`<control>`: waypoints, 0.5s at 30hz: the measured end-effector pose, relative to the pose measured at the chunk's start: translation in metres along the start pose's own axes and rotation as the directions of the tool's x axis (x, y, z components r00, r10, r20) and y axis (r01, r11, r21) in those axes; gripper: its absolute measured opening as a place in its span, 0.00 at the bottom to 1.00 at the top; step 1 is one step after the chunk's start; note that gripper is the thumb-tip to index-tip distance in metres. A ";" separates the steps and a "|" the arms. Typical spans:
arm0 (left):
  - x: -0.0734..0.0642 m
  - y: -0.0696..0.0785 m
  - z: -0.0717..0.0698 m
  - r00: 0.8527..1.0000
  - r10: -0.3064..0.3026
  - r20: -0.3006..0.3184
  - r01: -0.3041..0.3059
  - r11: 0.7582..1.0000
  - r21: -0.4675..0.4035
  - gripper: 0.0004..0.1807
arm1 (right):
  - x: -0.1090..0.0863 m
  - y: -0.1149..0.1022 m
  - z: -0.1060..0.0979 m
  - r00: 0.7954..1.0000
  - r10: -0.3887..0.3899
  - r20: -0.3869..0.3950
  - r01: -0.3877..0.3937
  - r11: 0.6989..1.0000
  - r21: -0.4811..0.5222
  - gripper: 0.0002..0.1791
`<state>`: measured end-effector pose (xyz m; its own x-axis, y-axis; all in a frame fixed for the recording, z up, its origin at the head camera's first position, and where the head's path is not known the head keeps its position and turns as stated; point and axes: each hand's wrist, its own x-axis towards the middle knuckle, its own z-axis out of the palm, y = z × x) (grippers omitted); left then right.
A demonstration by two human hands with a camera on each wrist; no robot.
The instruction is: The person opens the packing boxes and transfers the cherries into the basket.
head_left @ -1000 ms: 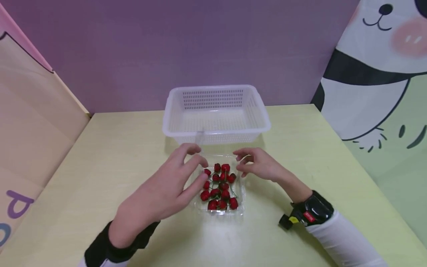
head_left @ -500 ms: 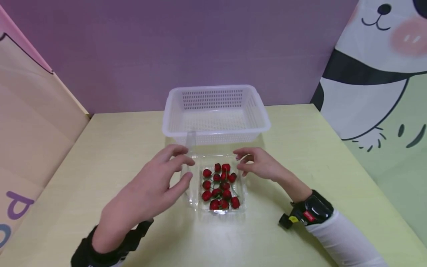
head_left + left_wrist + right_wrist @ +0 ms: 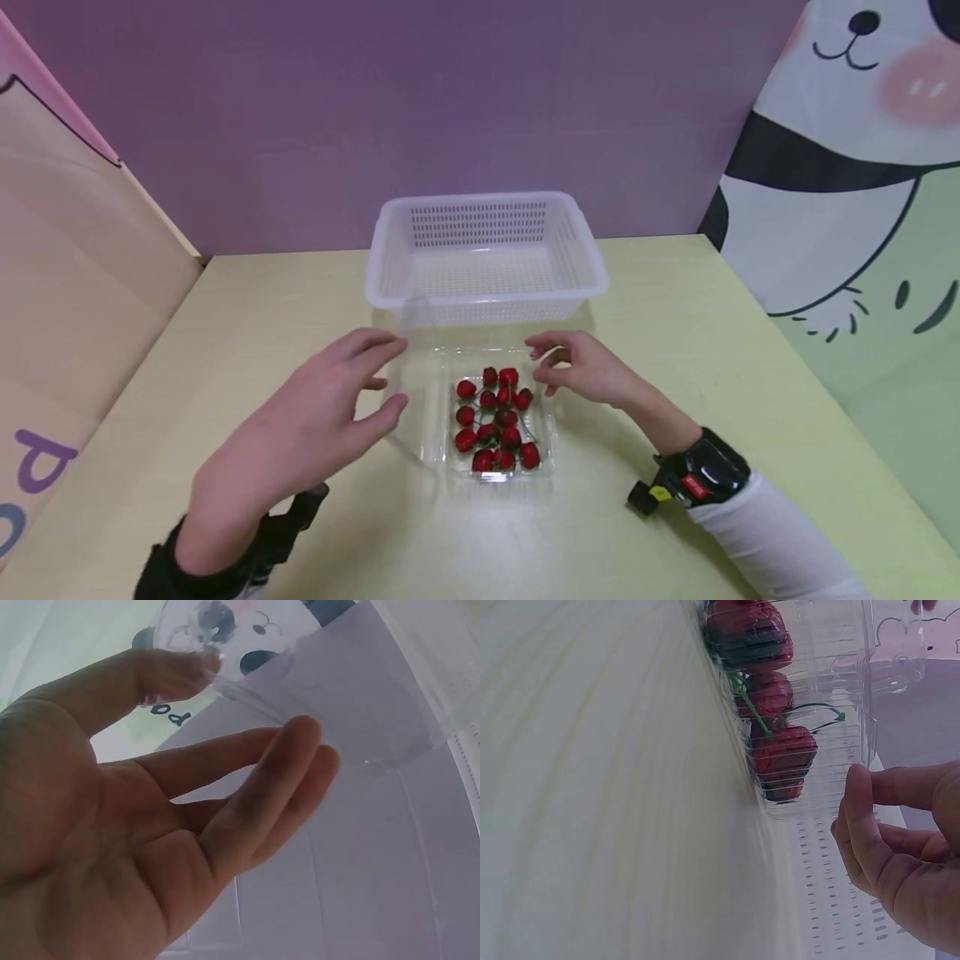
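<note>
A clear plastic clamshell box (image 3: 471, 360) sits on the table, holding several red cherries (image 3: 488, 432) with green stems. Its transparent lid (image 3: 432, 417) stands raised and tilted leftward. My left hand (image 3: 307, 408) holds the lid's free edge, thumb and fingers spread apart along it; in the left wrist view the plastic overlaps the thumb tip. At the box's far right side my right hand (image 3: 583, 369) pinches the rim. The right wrist view shows those fingertips (image 3: 859, 784) at the rim, close beyond the cherries (image 3: 784, 754) behind the ribbed wall.
Just behind the box stands a white plastic basket (image 3: 487, 297) with slotted walls, nothing in it. The pale wooden table (image 3: 247, 333) ends at a purple back wall (image 3: 450, 100). Printed panels stand at left and right, the right one with a panda (image 3: 817, 192).
My left hand has moved left and slightly down, swinging the lid leftward off the cherries, which now show fully. My right hand has stayed at the box's right rim.
</note>
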<state>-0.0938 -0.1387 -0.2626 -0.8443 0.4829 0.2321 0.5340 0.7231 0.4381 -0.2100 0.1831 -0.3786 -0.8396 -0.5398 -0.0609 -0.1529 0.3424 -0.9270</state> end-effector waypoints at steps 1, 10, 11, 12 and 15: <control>-0.001 0.000 -0.002 1.000 -0.017 0.012 0.017 1.000 0.003 0.26 | 0.000 0.000 0.000 1.000 -0.002 -0.002 0.002 1.000 -0.001 0.27; -0.010 -0.009 -0.011 0.995 -0.069 0.073 0.061 0.993 0.104 0.24 | 0.000 0.000 0.000 1.000 -0.011 -0.010 0.011 1.000 0.004 0.26; -0.011 -0.011 -0.011 0.995 -0.067 0.076 0.058 0.992 0.115 0.24 | 0.000 0.000 0.000 1.000 -0.011 -0.010 0.011 1.000 0.004 0.26; -0.011 -0.012 -0.010 0.995 -0.066 0.078 0.056 0.991 0.124 0.24 | 0.000 0.000 0.000 1.000 -0.011 -0.011 0.011 1.000 0.002 0.26; -0.012 -0.016 -0.010 0.994 -0.065 0.088 0.051 0.987 0.149 0.23 | 0.000 0.000 0.000 1.000 -0.011 -0.012 0.011 1.000 -0.001 0.26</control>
<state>-0.0930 -0.1608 -0.2640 -0.8702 0.4763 0.1261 0.4904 0.8125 0.3150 -0.2100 0.1830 -0.3790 -0.8438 -0.5347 -0.0461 -0.1628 0.3369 -0.9274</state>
